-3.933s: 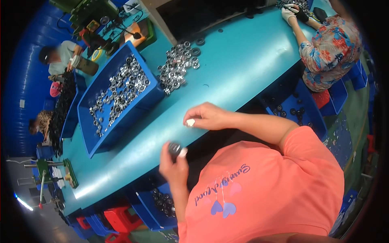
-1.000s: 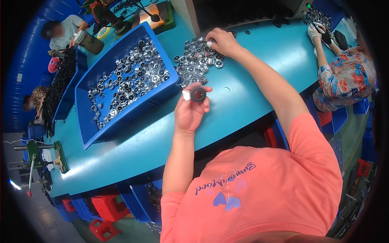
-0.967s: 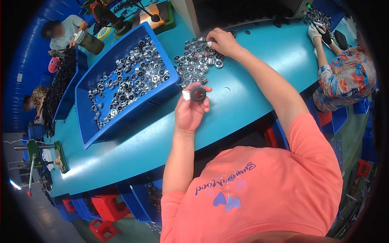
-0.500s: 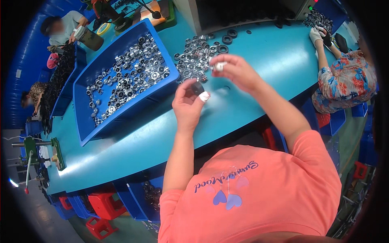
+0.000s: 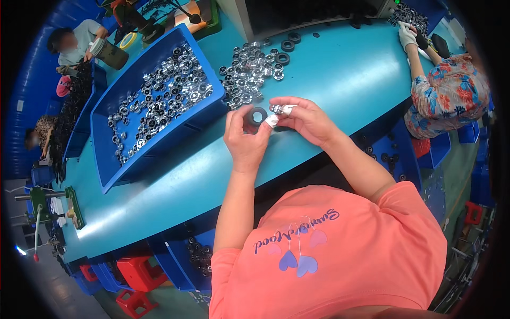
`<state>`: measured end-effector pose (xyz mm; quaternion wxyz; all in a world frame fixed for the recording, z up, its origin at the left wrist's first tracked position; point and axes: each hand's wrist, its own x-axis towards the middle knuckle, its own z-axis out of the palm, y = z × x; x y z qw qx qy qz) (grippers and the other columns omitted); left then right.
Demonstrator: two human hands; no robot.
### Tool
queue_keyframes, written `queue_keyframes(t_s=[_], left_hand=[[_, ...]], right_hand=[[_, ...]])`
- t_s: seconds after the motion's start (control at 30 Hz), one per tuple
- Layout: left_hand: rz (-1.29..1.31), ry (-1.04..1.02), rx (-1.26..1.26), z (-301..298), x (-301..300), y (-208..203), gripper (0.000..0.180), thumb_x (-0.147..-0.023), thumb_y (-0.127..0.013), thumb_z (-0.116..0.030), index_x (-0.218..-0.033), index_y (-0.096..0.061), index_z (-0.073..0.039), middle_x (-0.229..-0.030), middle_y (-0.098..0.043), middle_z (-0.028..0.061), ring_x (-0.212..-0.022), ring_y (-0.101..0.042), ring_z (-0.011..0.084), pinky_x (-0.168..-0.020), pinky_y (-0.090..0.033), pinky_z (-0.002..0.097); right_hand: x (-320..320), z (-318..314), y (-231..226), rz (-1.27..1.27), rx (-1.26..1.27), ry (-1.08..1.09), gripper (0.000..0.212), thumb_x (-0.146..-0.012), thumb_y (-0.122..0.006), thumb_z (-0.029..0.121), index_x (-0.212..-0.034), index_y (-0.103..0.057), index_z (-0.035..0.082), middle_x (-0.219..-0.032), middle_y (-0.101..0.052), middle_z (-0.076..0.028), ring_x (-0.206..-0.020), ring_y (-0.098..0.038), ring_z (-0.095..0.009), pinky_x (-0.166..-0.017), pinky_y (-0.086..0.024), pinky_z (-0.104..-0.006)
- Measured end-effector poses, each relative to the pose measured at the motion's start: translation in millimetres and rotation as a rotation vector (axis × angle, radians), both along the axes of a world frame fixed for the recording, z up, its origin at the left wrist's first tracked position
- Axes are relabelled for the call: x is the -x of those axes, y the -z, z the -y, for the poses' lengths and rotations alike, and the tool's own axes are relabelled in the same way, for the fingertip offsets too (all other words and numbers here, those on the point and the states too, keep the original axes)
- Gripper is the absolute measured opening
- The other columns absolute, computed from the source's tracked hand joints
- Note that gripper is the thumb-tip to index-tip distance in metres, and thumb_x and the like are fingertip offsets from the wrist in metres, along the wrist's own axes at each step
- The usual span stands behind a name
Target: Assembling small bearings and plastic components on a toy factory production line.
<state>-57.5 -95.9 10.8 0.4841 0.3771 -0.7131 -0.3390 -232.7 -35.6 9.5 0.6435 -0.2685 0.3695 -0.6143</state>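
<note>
We wore a coral shirt (image 5: pixel 329 260), nearest the camera. From its left sleeve we raised the left forearm (image 5: pixel 236 204) almost straight up the view, elbow low and wrist roughly in line. From its right sleeve we angled the right forearm (image 5: pixel 364 167) inward, up and to the left.

We brought both hands together above the table (image 5: pixel 186 183), near its close edge. We curled the left hand (image 5: pixel 246 142) around a black ring (image 5: pixel 251 118), grasping it between thumb and fingers with its hole in view. The left thumb, bearing a white wrap (image 5: pixel 271 121), pointed toward the right hand (image 5: pixel 314 122). With that hand we pinched a small silver part (image 5: pixel 277 109) at the fingertips, the back of the hand partly upward. The silver part sat just beside the left thumb wrap; we could not tell whether they touched.

Beyond the hands, to the left, we had a blue bin (image 5: pixel 175 139) containing many silver parts. At its right end lay a loose pile of silver parts (image 5: pixel 247 69), with several black rings (image 5: pixel 287 45) along the far right side. Farther off at the upper right, a co-worker in a patterned top (image 5: pixel 449 98) had a white-gloved hand (image 5: pixel 407 37) at another pile (image 5: pixel 411 18).
</note>
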Motion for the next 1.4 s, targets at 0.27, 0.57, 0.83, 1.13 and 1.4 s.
queue_keyframes(t_s=[0.27,0.57,0.83,1.13,1.4], left_hand=[[-0.838,0.603,-0.876,11.7,-12.2,10.9,0.052,-0.1,-0.06,-0.043,-0.127,-0.06,0.002,-0.104,-0.059,0.0063,-0.086,-0.053,0.0154,-0.074,-0.046,0.0312],[-1.091,0.834,-1.052,19.3,-18.0,22.7,0.061,-0.105,-0.046,-0.048,-0.137,-0.053,0.003,-0.112,-0.059,0.0112,-0.091,-0.055,0.0173,-0.08,-0.047,0.0358],[-1.114,0.854,-1.056,20.0,-17.6,23.9,0.057,-0.106,-0.048,-0.042,-0.139,-0.052,0.004,-0.114,-0.06,0.0132,-0.092,-0.057,0.0185,-0.083,-0.05,0.0366],[-0.99,0.731,-0.979,17.5,-15.5,21.0,0.054,-0.103,-0.056,-0.036,-0.139,-0.052,0.004,-0.117,-0.064,0.0146,-0.094,-0.06,0.0219,-0.086,-0.052,0.0381],[-0.842,0.705,-0.891,13.0,-11.5,13.7,0.055,-0.096,-0.066,-0.032,-0.137,-0.053,0.003,-0.12,-0.065,0.0109,-0.104,-0.064,0.0212,-0.088,-0.054,0.0364]], right_hand=[[-15.6,-7.1,-13.4,-0.02,0.081,0.05,0.033,-0.102,-0.056,0.009,-0.132,-0.059,-0.001,-0.112,-0.065,-0.008,-0.1,-0.066,-0.017,-0.095,-0.053,-0.0326],[-25.2,-5.6,-22.3,-0.048,0.115,0.087,0.029,-0.101,-0.062,0.012,-0.127,-0.06,0.0,-0.112,-0.065,-0.006,-0.095,-0.065,-0.015,-0.091,-0.054,-0.0307],[-28.7,-5.6,-28.2,-0.095,0.117,0.11,0.029,-0.101,-0.062,0.013,-0.127,-0.061,0.0,-0.111,-0.066,-0.007,-0.095,-0.066,-0.014,-0.09,-0.054,-0.03],[-29.1,-3.5,-32.3,-0.161,0.127,0.131,0.029,-0.1,-0.062,0.012,-0.126,-0.061,-0.002,-0.113,-0.067,-0.007,-0.095,-0.065,-0.012,-0.085,-0.055,-0.0275],[-35.7,-6.8,-33.4,-0.442,0.268,0.228,0.025,-0.093,-0.066,0.004,-0.118,-0.065,0.0,-0.117,-0.065,-0.008,-0.091,-0.066,-0.012,-0.081,-0.056,-0.0275]])
